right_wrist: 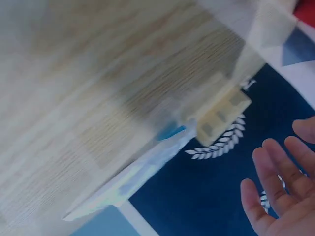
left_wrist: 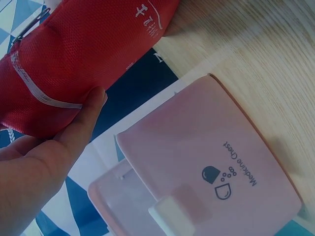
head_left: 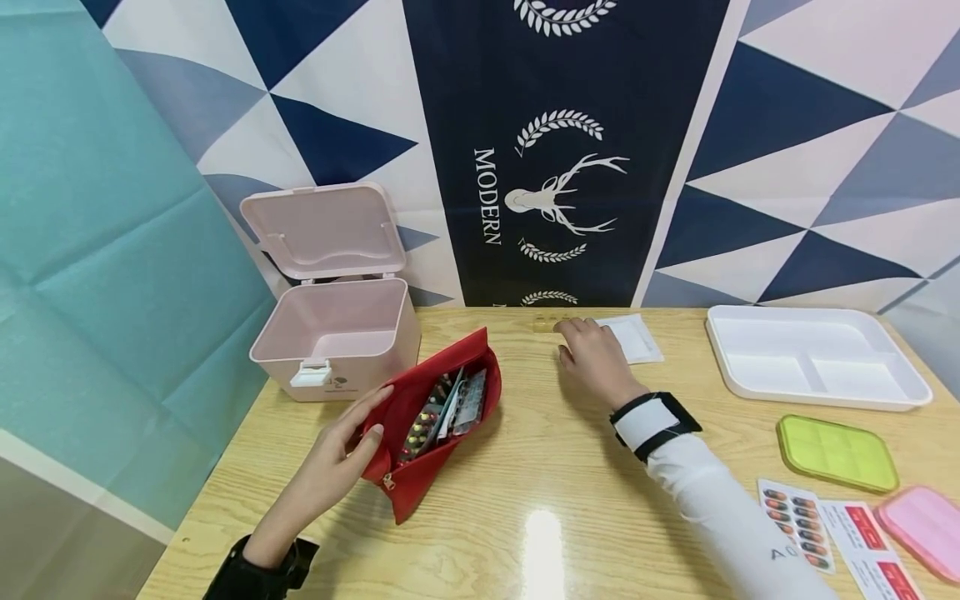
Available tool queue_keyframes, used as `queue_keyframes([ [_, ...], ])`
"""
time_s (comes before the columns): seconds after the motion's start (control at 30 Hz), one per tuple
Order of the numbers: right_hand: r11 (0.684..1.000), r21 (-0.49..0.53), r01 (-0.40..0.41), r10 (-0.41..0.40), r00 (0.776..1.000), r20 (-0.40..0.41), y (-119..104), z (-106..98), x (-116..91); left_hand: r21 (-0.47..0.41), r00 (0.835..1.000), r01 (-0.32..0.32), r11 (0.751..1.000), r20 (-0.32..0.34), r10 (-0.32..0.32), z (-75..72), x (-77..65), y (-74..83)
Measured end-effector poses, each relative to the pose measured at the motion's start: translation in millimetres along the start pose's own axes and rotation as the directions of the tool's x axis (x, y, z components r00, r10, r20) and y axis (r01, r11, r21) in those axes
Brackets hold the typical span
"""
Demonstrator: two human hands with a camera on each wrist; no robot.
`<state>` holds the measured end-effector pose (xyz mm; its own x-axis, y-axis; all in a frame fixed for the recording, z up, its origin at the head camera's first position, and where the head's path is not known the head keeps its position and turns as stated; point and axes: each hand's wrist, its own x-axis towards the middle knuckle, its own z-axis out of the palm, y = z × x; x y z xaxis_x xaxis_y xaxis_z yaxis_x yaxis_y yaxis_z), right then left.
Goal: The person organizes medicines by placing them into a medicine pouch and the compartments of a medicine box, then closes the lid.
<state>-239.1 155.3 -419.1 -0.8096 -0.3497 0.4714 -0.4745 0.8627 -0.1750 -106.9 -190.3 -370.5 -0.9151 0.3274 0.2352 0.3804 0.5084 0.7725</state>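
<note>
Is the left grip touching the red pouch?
Touching: the left wrist view shows the left grip against the side of the red pouch, no gap at the contact.

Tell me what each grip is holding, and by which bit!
The left grip holds the red pouch by its left end, beside the open mouth. The right grip holds nothing.

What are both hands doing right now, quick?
Left hand: holding the red fabric zip pouch.
Right hand: open, holding nothing, near the flat white packet.
</note>
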Motion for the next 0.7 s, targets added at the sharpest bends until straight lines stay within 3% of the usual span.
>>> queue_keyframes([
  [0.2, 0.997, -0.045, -0.068, 0.072, 0.992, 0.103, 14, 13, 10, 0.012, 0.999, -0.038, 0.999, 0.0, 0.038, 0.7, 1.0, -0.9],
  [0.4, 0.99, -0.06, -0.13, 0.14, 0.968, 0.207, 19, 22, 16, 0.028, 0.999, -0.04, 0.999, -0.004, 0.04, 0.3, 1.4, -0.3],
  [0.7, 0.987, -0.063, -0.151, 0.163, 0.946, 0.279, 22, 33, 22, 0.027, 0.999, -0.033, 0.999, -0.007, 0.033, 0.2, 0.9, -0.1],
])
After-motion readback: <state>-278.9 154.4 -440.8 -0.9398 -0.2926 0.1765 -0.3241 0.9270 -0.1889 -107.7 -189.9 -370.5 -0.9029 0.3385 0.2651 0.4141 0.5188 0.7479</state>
